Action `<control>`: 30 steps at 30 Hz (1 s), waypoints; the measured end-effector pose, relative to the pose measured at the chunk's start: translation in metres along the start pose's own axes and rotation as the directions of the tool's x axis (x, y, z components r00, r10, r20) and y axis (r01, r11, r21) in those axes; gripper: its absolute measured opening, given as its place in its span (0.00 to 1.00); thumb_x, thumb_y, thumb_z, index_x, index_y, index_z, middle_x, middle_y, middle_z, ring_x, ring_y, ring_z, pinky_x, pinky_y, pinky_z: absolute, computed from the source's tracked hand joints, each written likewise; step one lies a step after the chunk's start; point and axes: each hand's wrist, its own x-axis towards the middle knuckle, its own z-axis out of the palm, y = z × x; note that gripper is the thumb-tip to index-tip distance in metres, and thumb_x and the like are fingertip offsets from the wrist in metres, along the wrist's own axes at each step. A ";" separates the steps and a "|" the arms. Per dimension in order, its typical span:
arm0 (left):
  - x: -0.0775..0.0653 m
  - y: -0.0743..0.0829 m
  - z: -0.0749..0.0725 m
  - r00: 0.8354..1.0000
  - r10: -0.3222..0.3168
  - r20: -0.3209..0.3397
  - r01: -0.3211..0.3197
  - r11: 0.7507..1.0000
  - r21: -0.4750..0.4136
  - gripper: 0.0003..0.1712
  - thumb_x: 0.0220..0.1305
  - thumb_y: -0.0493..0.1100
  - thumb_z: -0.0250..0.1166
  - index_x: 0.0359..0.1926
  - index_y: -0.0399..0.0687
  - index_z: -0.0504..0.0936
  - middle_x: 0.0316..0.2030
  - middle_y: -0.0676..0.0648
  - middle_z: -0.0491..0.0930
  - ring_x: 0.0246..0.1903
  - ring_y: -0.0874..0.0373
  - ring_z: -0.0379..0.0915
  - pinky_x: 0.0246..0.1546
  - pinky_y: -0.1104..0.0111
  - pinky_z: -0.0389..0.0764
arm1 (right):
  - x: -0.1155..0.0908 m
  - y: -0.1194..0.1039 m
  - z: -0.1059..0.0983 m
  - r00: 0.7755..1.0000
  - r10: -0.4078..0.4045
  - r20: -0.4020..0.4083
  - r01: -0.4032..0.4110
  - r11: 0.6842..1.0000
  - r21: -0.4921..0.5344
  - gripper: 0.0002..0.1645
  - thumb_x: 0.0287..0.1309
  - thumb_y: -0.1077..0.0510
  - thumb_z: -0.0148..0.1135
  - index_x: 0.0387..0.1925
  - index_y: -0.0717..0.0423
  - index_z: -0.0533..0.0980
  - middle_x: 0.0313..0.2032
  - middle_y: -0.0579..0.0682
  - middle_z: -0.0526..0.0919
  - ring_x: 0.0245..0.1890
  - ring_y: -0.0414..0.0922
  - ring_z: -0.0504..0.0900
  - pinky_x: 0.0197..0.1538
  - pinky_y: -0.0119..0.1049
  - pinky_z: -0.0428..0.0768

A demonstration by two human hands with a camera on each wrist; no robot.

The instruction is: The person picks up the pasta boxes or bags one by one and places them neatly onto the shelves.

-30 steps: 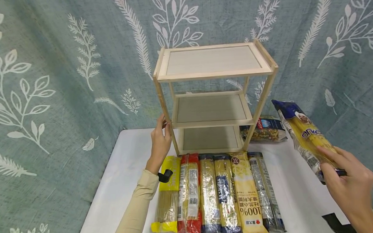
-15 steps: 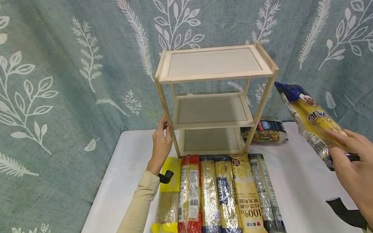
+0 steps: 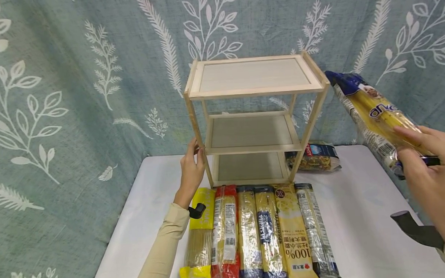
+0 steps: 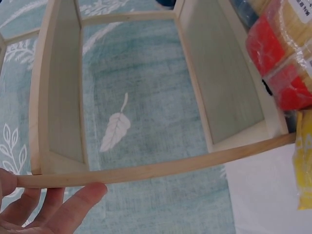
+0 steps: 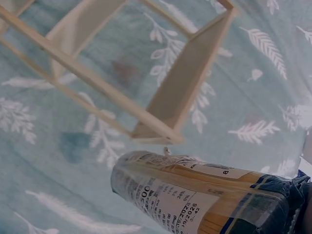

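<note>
A pale wooden three-tier shelf (image 3: 257, 74) stands upright on the table, its tiers bare. My left hand (image 3: 192, 162) holds its front left post at about middle-tier height. In the left wrist view, the fingers (image 4: 73, 207) and thumb lie on opposite sides of that post (image 4: 161, 169). To the right of the shelf, my right hand (image 3: 434, 164) grips a blue and yellow spaghetti packet (image 3: 376, 113) by its lower end. The packet is raised and tilted, its blue top end near the shelf's upper right corner. Printed text shows on the packet's side (image 5: 180, 200) in the right wrist view.
Several spaghetti packets lie in a row before the shelf, among them a yellow one (image 3: 200, 238), a red one (image 3: 225, 233) and a cream one (image 3: 293, 234). Behind the right post lies a bag of coloured pasta (image 3: 320, 158). A patterned curtain (image 3: 139, 76) surrounds the white table (image 3: 137, 223).
My right hand has lifted the spaghetti packet upward and slightly right, from about middle-tier height to near the top tier. My left hand has stayed on the post.
</note>
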 end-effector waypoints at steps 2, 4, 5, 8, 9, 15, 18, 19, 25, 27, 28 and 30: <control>0.000 0.000 0.001 1.000 0.000 0.000 0.000 1.000 -0.001 0.24 0.72 0.36 0.50 0.66 0.35 0.63 0.50 0.32 0.77 0.45 0.41 0.77 0.41 0.54 0.80 | 0.004 -0.003 0.000 1.000 0.005 -0.003 -0.005 1.000 -0.002 0.24 0.58 0.67 0.55 0.55 0.52 0.78 0.57 0.54 0.76 0.54 0.37 0.70 0.37 0.09 0.59; 0.000 0.000 0.000 1.000 0.002 -0.005 -0.002 1.000 -0.007 0.23 0.72 0.36 0.51 0.66 0.35 0.64 0.49 0.33 0.78 0.45 0.41 0.77 0.41 0.54 0.80 | 0.008 -0.007 0.000 1.000 0.010 -0.008 -0.010 1.000 -0.006 0.24 0.58 0.66 0.54 0.55 0.50 0.78 0.58 0.53 0.76 0.53 0.36 0.70 0.35 0.10 0.59; 0.000 0.000 0.000 1.000 0.003 -0.009 -0.004 1.000 -0.011 0.23 0.71 0.36 0.51 0.65 0.36 0.64 0.49 0.33 0.78 0.44 0.41 0.77 0.40 0.54 0.80 | 0.010 -0.009 0.000 1.000 0.012 -0.009 -0.012 1.000 -0.010 0.24 0.59 0.65 0.54 0.56 0.49 0.78 0.58 0.52 0.76 0.53 0.38 0.71 0.35 0.09 0.59; 0.001 0.001 -0.001 1.000 0.015 -0.016 -0.016 1.000 -0.017 0.24 0.71 0.35 0.52 0.65 0.36 0.64 0.48 0.32 0.78 0.44 0.41 0.78 0.39 0.54 0.81 | 0.015 -0.015 0.001 1.000 0.016 -0.015 -0.016 1.000 -0.015 0.24 0.59 0.64 0.53 0.56 0.48 0.78 0.58 0.51 0.76 0.51 0.42 0.72 0.33 0.10 0.59; 0.001 0.001 -0.001 1.000 0.019 -0.016 -0.019 1.000 -0.019 0.24 0.71 0.35 0.52 0.65 0.36 0.64 0.48 0.32 0.78 0.44 0.41 0.78 0.39 0.53 0.81 | 0.016 -0.017 0.001 1.000 0.018 -0.014 -0.019 1.000 -0.018 0.24 0.59 0.64 0.52 0.56 0.48 0.77 0.58 0.51 0.76 0.51 0.45 0.73 0.33 0.10 0.59; 0.001 0.000 0.001 0.999 0.035 -0.013 -0.035 0.999 -0.020 0.24 0.70 0.34 0.52 0.65 0.35 0.64 0.48 0.31 0.78 0.43 0.40 0.78 0.37 0.53 0.81 | 0.029 -0.027 0.004 0.999 -0.008 -0.036 0.008 1.000 0.003 0.22 0.61 0.61 0.53 0.56 0.45 0.78 0.57 0.49 0.76 0.51 0.44 0.74 0.37 0.10 0.63; 0.000 0.000 0.001 0.999 0.032 -0.012 -0.032 0.999 -0.019 0.24 0.71 0.35 0.52 0.66 0.36 0.64 0.48 0.31 0.78 0.43 0.41 0.78 0.37 0.54 0.82 | 0.039 -0.030 0.009 0.993 -0.087 -0.077 0.093 0.993 0.074 0.21 0.61 0.61 0.54 0.54 0.45 0.79 0.54 0.50 0.79 0.49 0.34 0.74 0.40 0.12 0.67; -0.001 0.000 0.001 0.999 0.030 -0.012 -0.030 0.999 -0.021 0.24 0.71 0.35 0.52 0.66 0.36 0.64 0.48 0.32 0.78 0.43 0.41 0.78 0.37 0.54 0.82 | 0.043 -0.030 0.010 0.989 -0.112 -0.091 0.121 0.988 0.097 0.21 0.60 0.62 0.54 0.53 0.45 0.80 0.53 0.50 0.80 0.47 0.32 0.74 0.39 0.12 0.67; 0.000 0.000 0.001 1.000 0.023 -0.016 -0.024 0.999 -0.029 0.24 0.71 0.35 0.51 0.66 0.36 0.64 0.48 0.32 0.78 0.43 0.42 0.78 0.37 0.54 0.81 | 0.059 -0.038 0.019 0.974 -0.193 -0.117 0.209 0.965 0.157 0.19 0.60 0.63 0.54 0.51 0.48 0.81 0.51 0.50 0.81 0.49 0.32 0.76 0.40 0.13 0.70; 0.000 0.000 0.001 1.000 0.020 -0.017 -0.021 0.999 -0.028 0.24 0.71 0.35 0.51 0.66 0.36 0.64 0.48 0.32 0.78 0.43 0.42 0.78 0.38 0.54 0.81 | 0.063 -0.042 0.022 0.972 -0.201 -0.118 0.218 0.964 0.153 0.20 0.60 0.63 0.53 0.51 0.49 0.81 0.50 0.51 0.81 0.46 0.29 0.75 0.33 0.12 0.68; 0.000 0.000 0.001 1.000 0.021 -0.019 -0.021 0.999 -0.025 0.24 0.71 0.35 0.51 0.66 0.36 0.64 0.48 0.32 0.78 0.43 0.42 0.78 0.38 0.55 0.81 | 0.065 -0.045 0.023 0.972 -0.205 -0.119 0.221 0.964 0.149 0.20 0.59 0.64 0.53 0.51 0.50 0.81 0.50 0.51 0.82 0.43 0.27 0.74 0.30 0.12 0.65; 0.000 0.001 0.001 1.000 0.023 -0.019 -0.024 0.999 -0.021 0.23 0.71 0.35 0.51 0.65 0.36 0.64 0.48 0.32 0.78 0.43 0.41 0.78 0.38 0.55 0.81 | 0.068 -0.049 0.025 0.971 -0.207 -0.118 0.223 0.964 0.145 0.20 0.59 0.64 0.52 0.50 0.52 0.82 0.50 0.53 0.82 0.39 0.26 0.72 0.25 0.13 0.61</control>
